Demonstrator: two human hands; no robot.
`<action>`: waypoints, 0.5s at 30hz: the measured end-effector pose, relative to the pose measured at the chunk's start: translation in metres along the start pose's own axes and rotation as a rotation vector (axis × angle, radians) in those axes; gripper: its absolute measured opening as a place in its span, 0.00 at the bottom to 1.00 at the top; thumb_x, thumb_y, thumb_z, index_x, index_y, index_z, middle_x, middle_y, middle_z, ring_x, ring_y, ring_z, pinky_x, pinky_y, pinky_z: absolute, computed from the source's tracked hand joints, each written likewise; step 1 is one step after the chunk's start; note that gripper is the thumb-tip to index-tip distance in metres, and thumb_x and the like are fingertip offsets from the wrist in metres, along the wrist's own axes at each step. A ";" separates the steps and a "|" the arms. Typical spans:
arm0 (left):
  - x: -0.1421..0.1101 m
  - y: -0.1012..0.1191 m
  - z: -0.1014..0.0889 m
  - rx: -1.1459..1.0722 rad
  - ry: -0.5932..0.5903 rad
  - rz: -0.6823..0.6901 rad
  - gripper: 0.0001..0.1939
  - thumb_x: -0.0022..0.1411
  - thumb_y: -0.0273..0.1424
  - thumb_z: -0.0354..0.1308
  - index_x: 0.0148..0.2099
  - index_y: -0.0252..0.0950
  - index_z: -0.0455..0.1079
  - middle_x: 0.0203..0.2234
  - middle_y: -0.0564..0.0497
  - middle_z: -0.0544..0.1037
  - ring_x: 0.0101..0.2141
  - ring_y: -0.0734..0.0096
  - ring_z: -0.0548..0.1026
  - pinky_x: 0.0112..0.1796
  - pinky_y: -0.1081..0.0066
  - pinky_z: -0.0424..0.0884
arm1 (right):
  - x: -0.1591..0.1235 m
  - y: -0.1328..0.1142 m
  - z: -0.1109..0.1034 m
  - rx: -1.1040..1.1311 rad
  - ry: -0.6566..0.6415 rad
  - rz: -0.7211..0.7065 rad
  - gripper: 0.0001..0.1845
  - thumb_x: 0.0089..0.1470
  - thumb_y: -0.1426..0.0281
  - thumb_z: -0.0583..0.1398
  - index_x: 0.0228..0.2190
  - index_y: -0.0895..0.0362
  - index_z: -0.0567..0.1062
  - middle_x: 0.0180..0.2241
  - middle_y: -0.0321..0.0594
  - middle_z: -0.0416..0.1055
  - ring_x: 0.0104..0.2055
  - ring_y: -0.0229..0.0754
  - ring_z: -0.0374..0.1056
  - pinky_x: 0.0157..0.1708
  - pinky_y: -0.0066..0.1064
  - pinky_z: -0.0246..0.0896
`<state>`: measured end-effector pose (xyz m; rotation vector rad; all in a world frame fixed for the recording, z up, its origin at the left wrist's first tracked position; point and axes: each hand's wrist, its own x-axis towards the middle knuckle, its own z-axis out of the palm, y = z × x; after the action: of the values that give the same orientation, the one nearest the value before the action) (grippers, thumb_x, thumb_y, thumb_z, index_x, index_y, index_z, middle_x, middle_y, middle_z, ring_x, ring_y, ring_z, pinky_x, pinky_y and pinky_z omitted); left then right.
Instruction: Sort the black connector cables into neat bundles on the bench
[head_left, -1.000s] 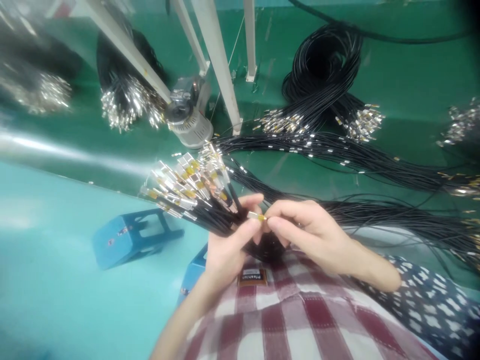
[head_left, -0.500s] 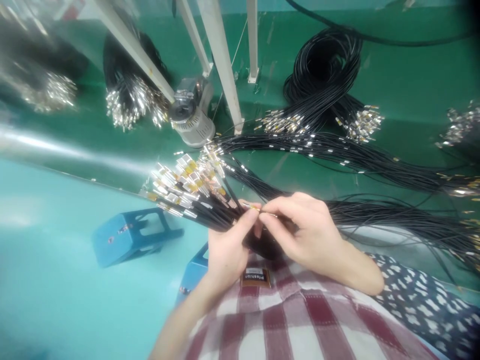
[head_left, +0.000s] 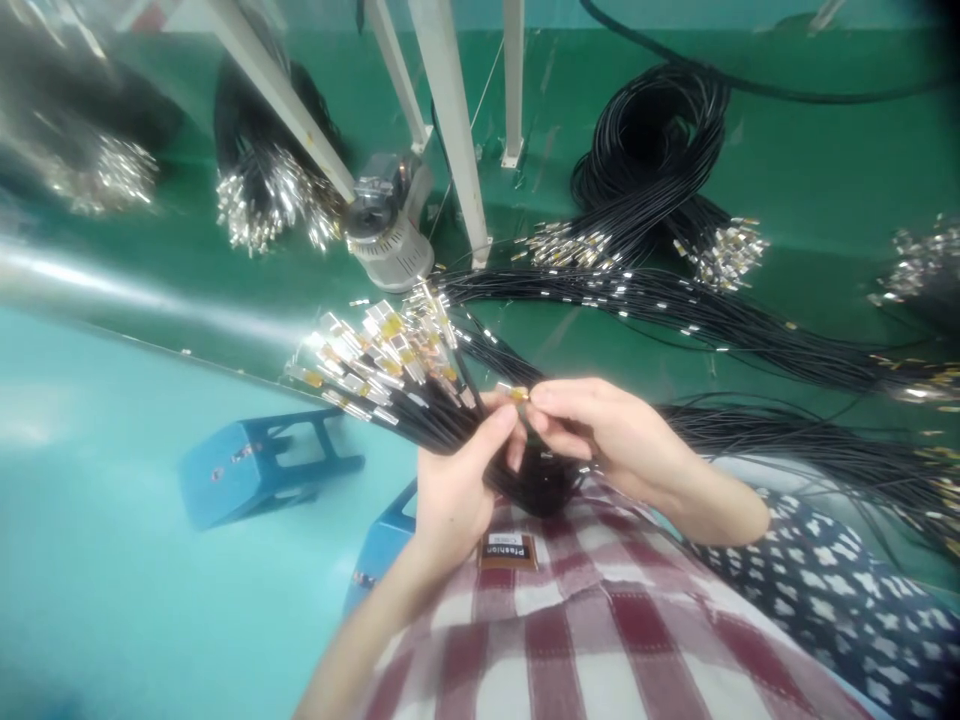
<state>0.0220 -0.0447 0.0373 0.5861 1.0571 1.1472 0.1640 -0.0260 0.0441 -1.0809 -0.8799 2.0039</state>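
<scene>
My left hand (head_left: 461, 490) is wrapped round a thick bundle of black cables (head_left: 427, 425), whose silver and yellow metal connectors (head_left: 386, 345) fan out to the upper left. Between my left thumb and fingers sits the end of a single cable with a small silver-and-yellow connector (head_left: 514, 393). My right hand (head_left: 600, 425) pinches at that same connector's right end, thumb and forefinger together, its other fingers curled. Below both hands the bundle's cables loop down dark against the checked apron (head_left: 570, 620). What lies inside the left palm is hidden.
Long rows of black cables (head_left: 787, 330) run along the green table (head_left: 840, 180). A coiled cable bundle (head_left: 652, 150) lies behind them. Further bundles (head_left: 274, 190) lie at left, near a grey-white machine (head_left: 390, 230) and white metal legs (head_left: 450, 120). A blue stool (head_left: 262, 465) stands on the floor.
My right hand has shifted slightly and its fingers have drawn together. The small connector between my hands now shows more fully and sits a little higher.
</scene>
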 end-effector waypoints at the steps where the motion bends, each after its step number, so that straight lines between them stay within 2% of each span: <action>1: 0.000 0.000 0.000 -0.002 0.001 0.000 0.04 0.53 0.27 0.65 0.33 0.33 0.73 0.21 0.52 0.75 0.19 0.78 0.68 0.23 0.75 0.65 | 0.000 -0.001 -0.001 0.013 -0.010 0.016 0.16 0.57 0.64 0.56 0.20 0.58 0.68 0.12 0.29 0.54 0.17 0.32 0.46 0.20 0.27 0.44; 4: 0.002 -0.002 -0.001 -0.008 0.018 0.002 0.04 0.53 0.26 0.65 0.32 0.34 0.72 0.20 0.53 0.75 0.19 0.78 0.68 0.22 0.76 0.64 | 0.001 -0.003 0.000 0.031 -0.052 0.045 0.18 0.57 0.65 0.55 0.19 0.58 0.68 0.11 0.28 0.52 0.17 0.32 0.47 0.22 0.27 0.47; 8: 0.005 -0.004 0.001 -0.034 0.053 0.029 0.06 0.52 0.26 0.66 0.28 0.33 0.71 0.17 0.55 0.71 0.19 0.79 0.68 0.21 0.78 0.64 | 0.001 0.000 0.004 -0.033 -0.073 -0.019 0.15 0.57 0.67 0.56 0.21 0.60 0.69 0.19 0.35 0.67 0.17 0.29 0.46 0.19 0.25 0.42; 10: 0.006 -0.005 0.002 -0.049 0.086 0.047 0.07 0.51 0.26 0.67 0.28 0.33 0.71 0.16 0.56 0.70 0.19 0.80 0.67 0.21 0.78 0.65 | 0.000 0.002 0.006 -0.109 -0.052 -0.082 0.14 0.58 0.66 0.56 0.24 0.60 0.69 0.23 0.36 0.70 0.18 0.29 0.48 0.18 0.25 0.41; 13: 0.006 -0.004 0.002 -0.050 0.098 0.046 0.07 0.51 0.26 0.67 0.28 0.33 0.71 0.18 0.56 0.70 0.20 0.79 0.68 0.21 0.78 0.65 | -0.006 0.001 0.007 -0.339 0.002 -0.191 0.15 0.62 0.66 0.54 0.26 0.59 0.71 0.26 0.36 0.72 0.19 0.30 0.54 0.20 0.25 0.47; 15: 0.006 -0.002 0.000 -0.045 0.070 0.040 0.06 0.53 0.28 0.66 0.31 0.33 0.73 0.19 0.55 0.71 0.20 0.79 0.68 0.22 0.78 0.65 | -0.010 0.001 0.007 -0.632 0.100 -0.324 0.14 0.63 0.68 0.53 0.27 0.58 0.73 0.26 0.35 0.74 0.22 0.31 0.60 0.25 0.26 0.51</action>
<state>0.0233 -0.0397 0.0339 0.5367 1.0808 1.2308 0.1619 -0.0365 0.0510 -1.2537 -1.5803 1.4173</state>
